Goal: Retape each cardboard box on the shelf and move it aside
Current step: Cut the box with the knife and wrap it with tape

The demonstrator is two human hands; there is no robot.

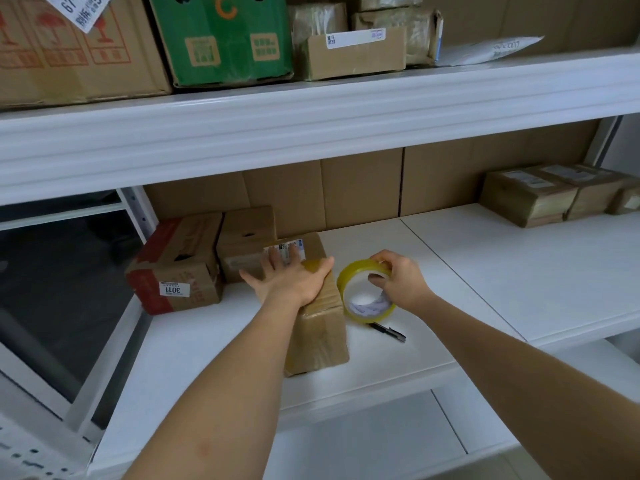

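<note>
Left hand [294, 277] flat, steadying brown cardboard box [317, 327] mid-frame | right hand [398, 280] gripped yellow tape roll [367, 292] — ready to tape

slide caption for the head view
Left hand pressing flat on a cardboard box, right hand gripping the tape roll.

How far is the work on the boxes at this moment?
Possibly done: three taped boxes stand aside, far right. In hand: the left hand presses flat on the middle box; the right hand holds the tape roll beside it. Left: two boxes behind, likely.
</note>
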